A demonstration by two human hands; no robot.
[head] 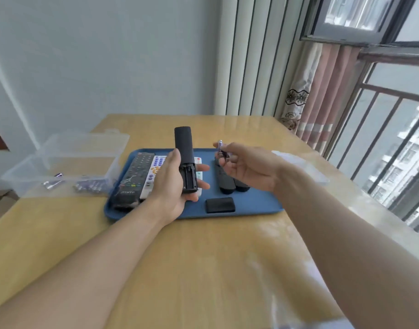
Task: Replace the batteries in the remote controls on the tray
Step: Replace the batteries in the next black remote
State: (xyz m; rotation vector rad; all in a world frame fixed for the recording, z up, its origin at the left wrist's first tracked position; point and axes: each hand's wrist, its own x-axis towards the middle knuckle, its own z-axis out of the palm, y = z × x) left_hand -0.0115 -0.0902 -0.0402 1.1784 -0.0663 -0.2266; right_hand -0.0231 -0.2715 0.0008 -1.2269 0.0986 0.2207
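Left hand grips a black remote, compartment open, above the blue tray; right hand pinches purple batteries; clear bin left.

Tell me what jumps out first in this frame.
The left hand grips a black remote back-up over the blue tray, its battery bay open and empty. The right hand pinches purple batteries just right of it. The cover lies on the tray.

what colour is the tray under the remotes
Blue; the tray shows best in the head view.
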